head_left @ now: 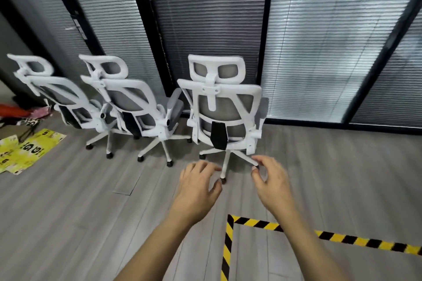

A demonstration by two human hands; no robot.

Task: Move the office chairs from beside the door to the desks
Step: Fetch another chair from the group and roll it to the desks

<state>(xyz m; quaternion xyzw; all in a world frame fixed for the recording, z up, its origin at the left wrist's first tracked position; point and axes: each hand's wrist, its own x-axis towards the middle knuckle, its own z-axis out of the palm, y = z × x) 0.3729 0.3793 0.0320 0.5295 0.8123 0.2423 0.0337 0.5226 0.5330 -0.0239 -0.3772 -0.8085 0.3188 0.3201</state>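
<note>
Three chairs [225, 107] wait by the glass wall, none moved yet as I judge; my left hand [197, 187] and right hand [271, 180] reach out open and empty.

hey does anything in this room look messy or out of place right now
Yes. Flattened yellow printed cardboard lies on the floor at the left, with a heap of red, pink and black items behind it by the wall. The three chairs stand upright; the nearest chair looks undamaged.
</note>
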